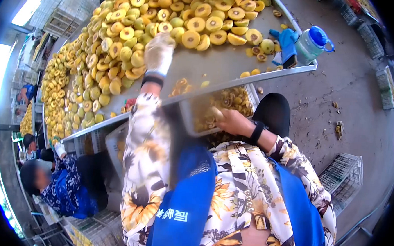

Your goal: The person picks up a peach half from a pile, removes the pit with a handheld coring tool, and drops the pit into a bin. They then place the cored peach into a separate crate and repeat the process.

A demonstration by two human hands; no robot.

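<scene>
My left hand (159, 53), in a pale glove, reaches over the metal table (200, 69) to the edge of a large heap of halved yellow fruit (115, 50). Its fingertips are by a fruit half, and their grip is blurred. Lower down, my bare right hand (235, 122) is closed, its fingers pressed round a small yellowish thing that I cannot make out. That hand is above a pale crate (254, 96) holding brown and yellow fruit scraps (232, 100). Several small pieces (181, 87) lie near the table's front edge.
A blue-lidded bottle (311, 44) and a blue cloth (286, 43) are at the table's right corner. A co-worker (69, 185) sits at the left. An empty-looking wire crate (341, 179) stands on the littered floor at the right.
</scene>
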